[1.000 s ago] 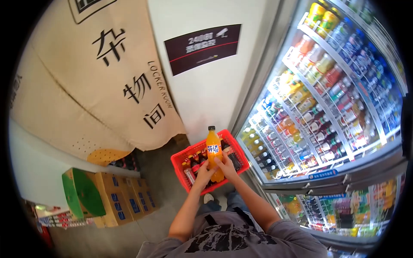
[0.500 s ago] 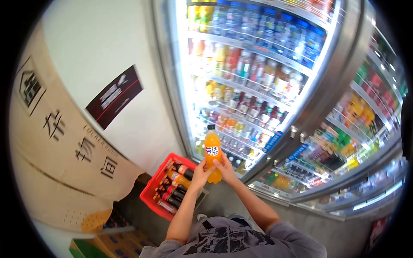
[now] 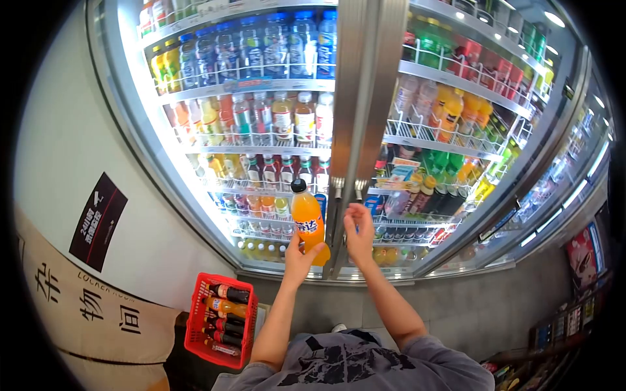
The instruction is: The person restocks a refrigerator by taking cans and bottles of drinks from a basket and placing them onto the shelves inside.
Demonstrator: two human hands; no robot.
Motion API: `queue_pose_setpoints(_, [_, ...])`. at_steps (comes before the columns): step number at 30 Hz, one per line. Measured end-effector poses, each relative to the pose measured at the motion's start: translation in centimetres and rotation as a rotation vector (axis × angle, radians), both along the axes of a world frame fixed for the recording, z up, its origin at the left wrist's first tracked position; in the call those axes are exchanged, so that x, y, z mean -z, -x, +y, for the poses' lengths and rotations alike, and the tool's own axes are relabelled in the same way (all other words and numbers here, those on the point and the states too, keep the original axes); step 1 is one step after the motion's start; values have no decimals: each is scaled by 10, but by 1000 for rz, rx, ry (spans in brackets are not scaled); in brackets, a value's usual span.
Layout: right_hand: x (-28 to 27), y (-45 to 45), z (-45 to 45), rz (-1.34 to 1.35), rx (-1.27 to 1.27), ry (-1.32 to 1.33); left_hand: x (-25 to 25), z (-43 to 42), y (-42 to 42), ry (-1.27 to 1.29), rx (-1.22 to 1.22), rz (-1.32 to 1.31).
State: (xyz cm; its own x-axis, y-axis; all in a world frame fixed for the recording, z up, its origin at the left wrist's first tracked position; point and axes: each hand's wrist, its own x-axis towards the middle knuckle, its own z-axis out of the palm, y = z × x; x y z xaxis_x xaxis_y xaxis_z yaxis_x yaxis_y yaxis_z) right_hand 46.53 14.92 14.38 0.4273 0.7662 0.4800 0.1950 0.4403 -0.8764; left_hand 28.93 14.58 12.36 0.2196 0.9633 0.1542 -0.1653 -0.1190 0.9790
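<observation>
An orange soda bottle (image 3: pixel 306 218) with a black cap is held in front of the glass cooler doors. My left hand (image 3: pixel 299 260) wraps round its lower part, with the bottle tilted slightly. My right hand (image 3: pixel 359 236) is off the bottle, raised beside the metal door frame just below a door handle (image 3: pixel 358 189). Its fingers are bent but apart, and nothing shows in them. Low on the left, a red basket (image 3: pixel 193 319) holds several dark cola bottles (image 3: pixel 225 337) and another orange soda bottle (image 3: pixel 225 307).
The left cooler door (image 3: pixel 241 156) stands before lit shelves of bottled drinks. To its right is another cooler door (image 3: pixel 450 150) with bottles and cans behind it. A white wall (image 3: pixel 65 117) with a dark sign (image 3: pixel 98 221) and a beige curtain (image 3: pixel 91 319) are on the left.
My right hand has let go of the orange soda bottle and moved right, towards the door handle. My left hand still holds the bottle. The view has turned right, facing the coolers.
</observation>
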Motion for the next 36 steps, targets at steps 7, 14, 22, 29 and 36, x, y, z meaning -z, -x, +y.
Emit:
queue_pose_setpoints(7, [6, -39, 38, -139, 59, 402, 14, -3, -31, -97, -28, 61])
queue_pose_setpoints(14, [28, -44, 78, -13, 59, 491, -8, 9, -33, -59, 38, 40])
queue_pose_setpoints(22, [32, -44, 79, 23, 96, 543, -17, 2, -7, -38, 72, 72])
queue_pose_setpoints(29, [23, -33, 71, 260, 5, 417, -17, -26, 36, 47, 192, 101])
queue_pose_setpoints(36, [18, -16, 14, 216, 38, 433, 12, -31, 58, -19, 173, 80])
